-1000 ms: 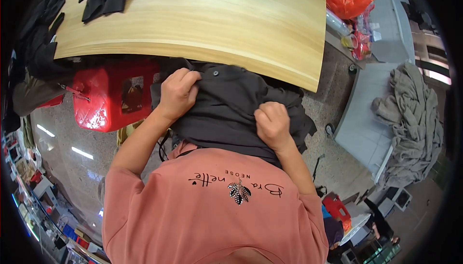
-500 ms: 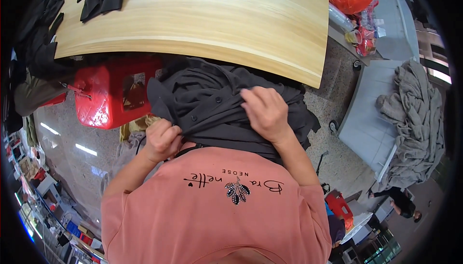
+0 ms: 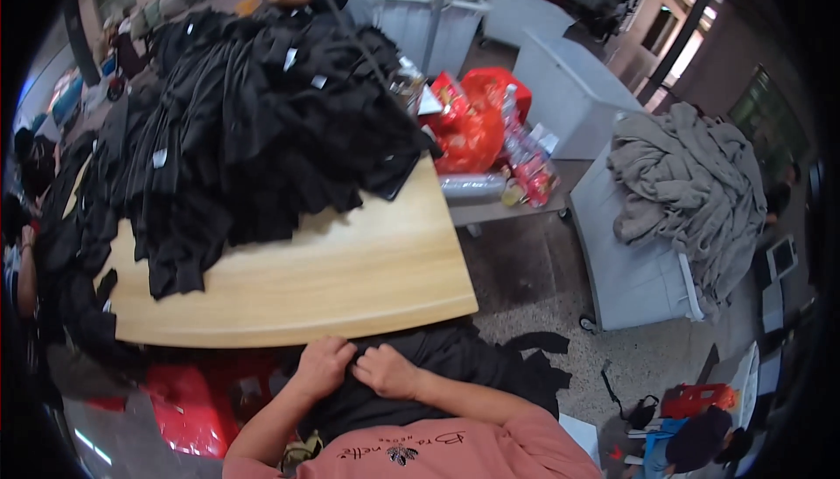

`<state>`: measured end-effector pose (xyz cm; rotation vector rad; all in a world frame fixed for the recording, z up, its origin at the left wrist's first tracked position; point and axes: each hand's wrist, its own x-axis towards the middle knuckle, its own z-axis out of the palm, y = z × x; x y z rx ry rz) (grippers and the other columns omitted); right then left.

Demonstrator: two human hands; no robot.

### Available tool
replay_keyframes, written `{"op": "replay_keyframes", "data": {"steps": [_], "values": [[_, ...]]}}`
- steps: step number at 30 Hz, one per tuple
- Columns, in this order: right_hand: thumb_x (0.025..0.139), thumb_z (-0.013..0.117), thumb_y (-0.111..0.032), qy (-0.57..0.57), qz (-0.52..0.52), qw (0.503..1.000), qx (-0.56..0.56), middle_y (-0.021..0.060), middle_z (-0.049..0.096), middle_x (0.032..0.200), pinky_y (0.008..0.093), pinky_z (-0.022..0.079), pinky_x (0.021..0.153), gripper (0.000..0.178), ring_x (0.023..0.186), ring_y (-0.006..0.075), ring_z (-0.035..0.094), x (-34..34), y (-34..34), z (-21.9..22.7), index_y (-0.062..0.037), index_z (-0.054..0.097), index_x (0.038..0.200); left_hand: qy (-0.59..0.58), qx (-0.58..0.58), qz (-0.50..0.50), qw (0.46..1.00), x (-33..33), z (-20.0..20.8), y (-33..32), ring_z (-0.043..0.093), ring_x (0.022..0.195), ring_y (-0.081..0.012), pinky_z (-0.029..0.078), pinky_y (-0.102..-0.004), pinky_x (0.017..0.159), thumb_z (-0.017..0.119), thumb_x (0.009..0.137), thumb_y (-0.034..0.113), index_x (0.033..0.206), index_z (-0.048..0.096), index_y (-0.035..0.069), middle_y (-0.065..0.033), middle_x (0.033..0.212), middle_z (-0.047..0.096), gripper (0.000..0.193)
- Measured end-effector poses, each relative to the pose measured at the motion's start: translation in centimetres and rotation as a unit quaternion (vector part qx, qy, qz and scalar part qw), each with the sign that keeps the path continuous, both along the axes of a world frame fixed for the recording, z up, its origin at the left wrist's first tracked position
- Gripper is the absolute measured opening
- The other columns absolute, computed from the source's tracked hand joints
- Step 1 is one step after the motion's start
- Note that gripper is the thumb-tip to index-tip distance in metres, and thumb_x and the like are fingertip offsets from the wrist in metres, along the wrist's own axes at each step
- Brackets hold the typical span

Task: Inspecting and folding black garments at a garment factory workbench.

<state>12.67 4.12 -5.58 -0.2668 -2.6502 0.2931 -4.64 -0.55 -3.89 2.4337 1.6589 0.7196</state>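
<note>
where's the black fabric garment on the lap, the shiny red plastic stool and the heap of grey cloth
Black fabric garment on the lap (image 3: 363, 405): head view, on its lower folds
Shiny red plastic stool (image 3: 185, 405): head view, on its glossy left part
Heap of grey cloth (image 3: 687, 190): head view, on its middle folds

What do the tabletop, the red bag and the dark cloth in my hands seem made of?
The tabletop looks like wood or laminate, satin, with faint streaky grain. The red bag is probably thin plastic, glossy: crinkles catch highlights. The dark cloth seems a matte textile, softly folded; fibre unclear.
</note>
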Motion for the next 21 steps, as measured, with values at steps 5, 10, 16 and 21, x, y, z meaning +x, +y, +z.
{"op": "replay_keyframes", "data": {"steps": [5, 10, 16, 21], "values": [[0.069, 0.057, -0.009, 0.099, -0.004, 0.993, -0.065, 0.0027, 0.049, 0.069, 0.0306, 0.036, 0.055, 0.016, 0.063, 0.0182, 0.047, 1.1, -0.1, 0.1, -0.0059, 0.059, 0.085, 0.030, -0.033, -0.023, 0.999, 0.7, 0.3, 1.0, 0.054, 0.075, -0.0224, 0.045, -0.0330, 0.064, 0.054, 0.068, 0.012, 0.084, 0.064, 0.012, -0.0048, 0.080, 0.054, 0.019], [0.067, 0.061, -0.006, 0.140, 0.022, 0.986, -0.086, 0.0025, 0.052, 0.073, 0.0295, 0.037, 0.054, 0.019, 0.063, 0.0181, 0.048, 0.8, 0.2, 0.7, -0.0057, 0.059, 0.086, 0.041, -0.012, -0.070, 0.997, -0.1, 0.4, 1.4, 0.054, 0.085, -0.0218, 0.043, -0.0344, 0.069, 0.056, 0.067, 0.013, 0.084, 0.064, 0.012, -0.0024, 0.089, 0.058, 0.019], [0.067, 0.061, -0.005, 0.159, 0.017, 0.981, -0.106, 0.0042, 0.057, 0.074, 0.0301, 0.042, 0.053, 0.019, 0.060, 0.0197, 0.051, 1.1, -0.2, 1.7, -0.0049, 0.059, 0.085, -0.012, -0.086, -0.136, 0.987, -0.1, 1.6, 1.8, 0.052, 0.094, -0.0241, 0.042, -0.0358, 0.074, 0.061, 0.060, 0.010, 0.088, 0.064, 0.011, -0.0033, 0.097, 0.058, 0.028], [0.069, 0.057, -0.005, 0.152, -0.009, 0.983, -0.105, 0.0060, 0.048, 0.064, 0.0320, 0.042, 0.053, 0.008, 0.061, 0.0222, 0.050, 1.5, -0.7, 3.6, -0.0052, 0.052, 0.076, -0.120, -0.162, -0.186, 0.962, -0.4, 0.9, 1.6, 0.051, 0.099, -0.0269, 0.041, -0.0366, 0.083, 0.060, 0.057, 0.003, 0.095, 0.063, 0.008, -0.0066, 0.105, 0.057, 0.038]]}}
